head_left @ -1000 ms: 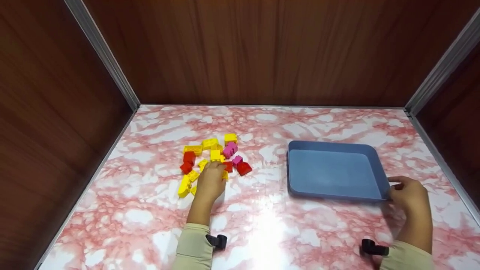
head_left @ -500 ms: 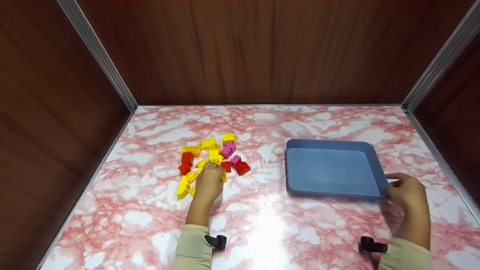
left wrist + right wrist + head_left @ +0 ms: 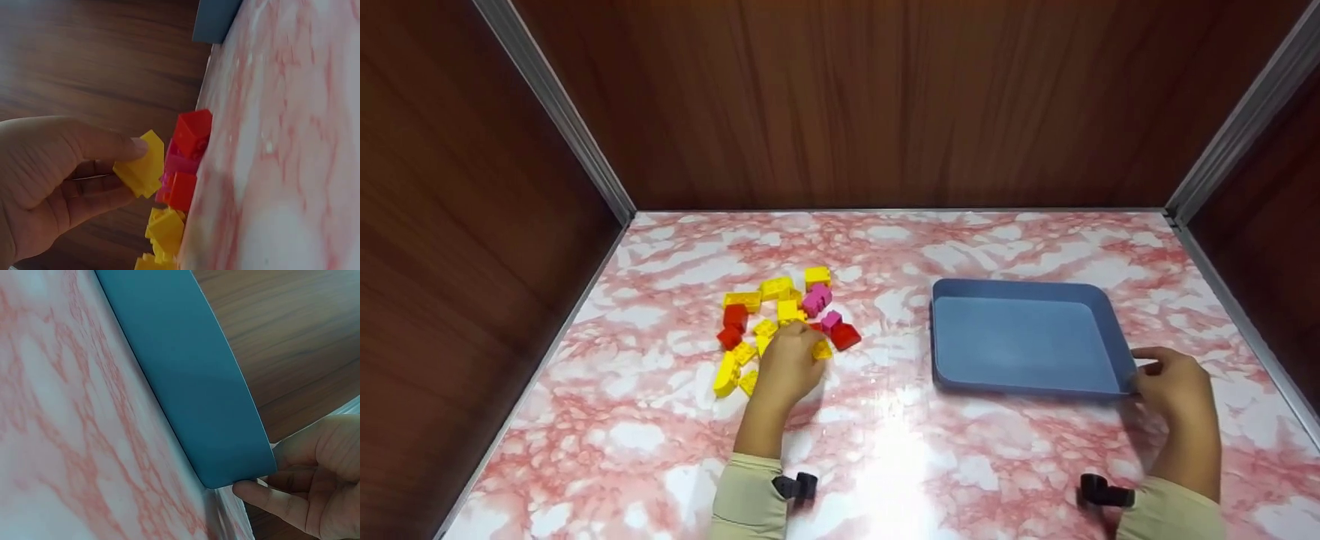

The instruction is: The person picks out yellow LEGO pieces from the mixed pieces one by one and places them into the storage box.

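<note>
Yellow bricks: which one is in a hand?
The yellow brick pinched by the left hand; the other visible yellow bricks lie unheld on the table.

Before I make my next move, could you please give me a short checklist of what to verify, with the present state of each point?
1. Left hand pinches the yellow block: ok.
2. Yellow block raised off the tabletop: ok.
3. Yellow block not touching its neighbours: cannot tell, they overlap in view.
4. Left hand away from the other blocks: not ok, it is among them.
5. Right hand on the tray's corner: ok.
</note>
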Demonstrator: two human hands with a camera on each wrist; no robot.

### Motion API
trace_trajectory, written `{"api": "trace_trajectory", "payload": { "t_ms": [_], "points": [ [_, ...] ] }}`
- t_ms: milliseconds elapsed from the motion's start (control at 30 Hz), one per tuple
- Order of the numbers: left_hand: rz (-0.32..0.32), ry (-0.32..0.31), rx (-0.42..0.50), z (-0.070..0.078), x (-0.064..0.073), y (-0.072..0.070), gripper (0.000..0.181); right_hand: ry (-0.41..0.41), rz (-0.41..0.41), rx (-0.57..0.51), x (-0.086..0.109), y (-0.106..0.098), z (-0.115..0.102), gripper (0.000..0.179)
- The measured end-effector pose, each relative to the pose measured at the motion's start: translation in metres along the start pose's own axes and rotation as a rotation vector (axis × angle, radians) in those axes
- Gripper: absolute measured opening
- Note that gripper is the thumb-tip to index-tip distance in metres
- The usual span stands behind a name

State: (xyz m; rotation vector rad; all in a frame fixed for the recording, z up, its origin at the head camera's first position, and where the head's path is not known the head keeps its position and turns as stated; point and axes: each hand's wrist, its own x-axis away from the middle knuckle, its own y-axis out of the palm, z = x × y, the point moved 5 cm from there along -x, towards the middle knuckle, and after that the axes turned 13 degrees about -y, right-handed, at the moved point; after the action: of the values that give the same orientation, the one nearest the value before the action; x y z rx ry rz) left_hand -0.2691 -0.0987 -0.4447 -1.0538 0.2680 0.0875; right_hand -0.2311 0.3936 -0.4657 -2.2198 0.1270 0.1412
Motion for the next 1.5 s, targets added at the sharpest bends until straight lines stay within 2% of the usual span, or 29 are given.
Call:
{"api": "trace_trajectory", "payload": {
  "t_ms": [133, 200, 333, 533, 700, 833, 933, 1067, 1200, 1500],
  "points": [
    [-0.001, 0.064, 0.043, 0.019, 0.001, 0.001, 0.023, 0.010, 0.000, 0.012, 0.000, -0.001, 0.001, 0.044],
    [0.021, 0.116, 0.067, 0.029, 0.003, 0.003, 0.022, 0.019, 0.000, 0.009, 0.001, 0.000, 0.001, 0.044],
    [0.028, 0.193, 0.135, 0.049, 0.003, 0.010, 0.020, 0.038, 0.000, -0.009, 0.004, 0.003, 0.002, 0.045],
    [-0.027, 0.229, 0.242, 0.089, -0.007, 0.031, 0.023, 0.031, -0.002, -0.012, 0.001, 0.003, 0.000, 0.044],
    [-0.035, 0.295, 0.281, 0.123, -0.018, 0.053, 0.027, 0.022, -0.008, -0.025, -0.004, 0.004, -0.003, 0.044],
    [-0.106, 0.325, 0.216, 0.147, -0.025, 0.076, 0.030, 0.020, -0.016, -0.038, -0.007, 0.005, -0.005, 0.044],
    [-0.177, 0.345, 0.111, 0.162, -0.031, 0.094, 0.031, 0.026, -0.015, -0.031, -0.006, 0.003, -0.005, 0.045],
    [-0.228, 0.365, -0.045, 0.176, -0.038, 0.110, 0.031, 0.022, 0.004, -0.003, -0.004, -0.001, -0.003, 0.046],
    [-0.254, 0.367, -0.136, 0.182, -0.043, 0.119, 0.033, 0.035, 0.013, 0.004, -0.004, -0.003, -0.001, 0.046],
    [-0.308, 0.335, -0.172, 0.183, -0.049, 0.137, 0.037, 0.034, 0.010, -0.008, 0.000, 0.001, 0.002, 0.045]
  ]
}}
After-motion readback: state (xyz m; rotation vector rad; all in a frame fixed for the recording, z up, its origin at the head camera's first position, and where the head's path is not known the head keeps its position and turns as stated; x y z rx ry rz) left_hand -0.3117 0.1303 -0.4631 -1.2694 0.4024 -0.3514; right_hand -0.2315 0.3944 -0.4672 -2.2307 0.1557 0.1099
